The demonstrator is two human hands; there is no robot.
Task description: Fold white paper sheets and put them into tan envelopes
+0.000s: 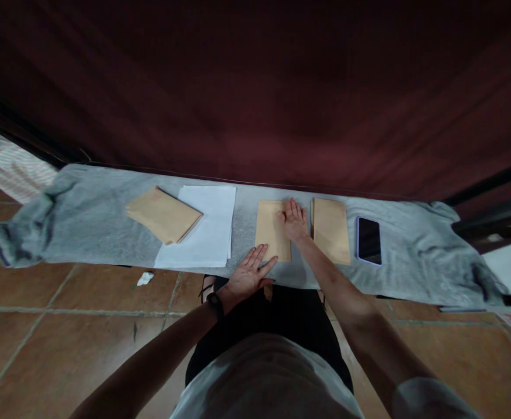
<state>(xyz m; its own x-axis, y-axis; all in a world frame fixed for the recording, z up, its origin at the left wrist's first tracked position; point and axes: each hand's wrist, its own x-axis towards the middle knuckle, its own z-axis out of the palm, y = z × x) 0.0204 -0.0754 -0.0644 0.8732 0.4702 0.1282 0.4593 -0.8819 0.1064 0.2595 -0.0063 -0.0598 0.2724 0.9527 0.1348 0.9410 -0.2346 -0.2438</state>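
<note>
A brown paper envelope (273, 227) lies flat on the grey cloth in front of me. My left hand (247, 273) rests palm down at its lower left corner, fingers stretched out and a dark band on the wrist. On the envelope's upper right edge lies my right hand (295, 221), flat with its fingers extended. Just right of that hand sits a small stack of brown envelopes (332, 230). Whether the middle piece is one layer or several I cannot tell.
Another pile of brown envelopes (163, 215) lies askew over white paper sheets (216, 227) on the left. A phone (369, 240) in a purple case rests at the right. Grey cloth (93, 221) covers the narrow surface; a dark red curtain (255, 116) hangs behind it.
</note>
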